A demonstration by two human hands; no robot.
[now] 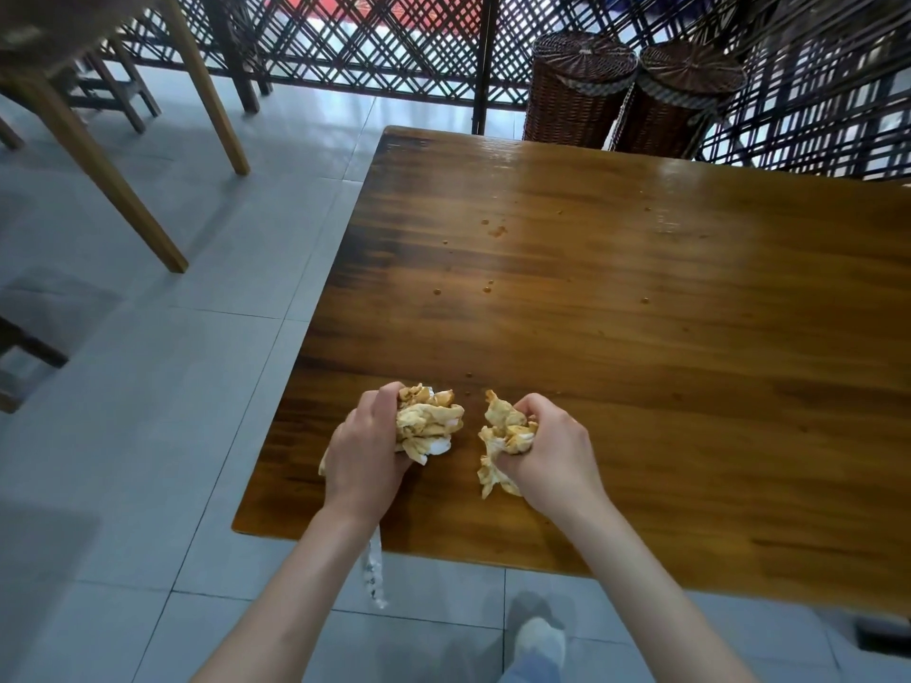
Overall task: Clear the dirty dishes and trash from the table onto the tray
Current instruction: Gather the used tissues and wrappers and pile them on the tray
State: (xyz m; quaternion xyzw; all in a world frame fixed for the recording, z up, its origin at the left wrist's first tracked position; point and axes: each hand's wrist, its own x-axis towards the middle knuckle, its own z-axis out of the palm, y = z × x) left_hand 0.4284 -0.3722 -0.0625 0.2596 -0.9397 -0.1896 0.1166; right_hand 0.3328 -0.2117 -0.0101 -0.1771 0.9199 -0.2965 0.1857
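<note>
two hands, two wads of stained napkin, one wooden table (641, 288), two wicker baskets. the left hand (362, 451) is curled round the left wad (429, 423), fingers wrapped over its far side, knuckles up, forearm reaching in from the lower left. the right hand (552, 453) grips the right wad (503, 436) the same way, thumb tucked in, crumpled paper sticking out past the fingers toward the left and down. both wads sit low over the near left part of the table, near its front edge, close to each other but apart. a thin white strip (372, 574) hangs below the left wrist, past the table edge. a scatter of small brown drops (495, 231) marks the tabletop further out. the two baskets (577, 86) stand side by side beyond the far edge, against a lattice screen (394, 41). chair legs (93, 155) stand on the grey tiled floor at left.
</note>
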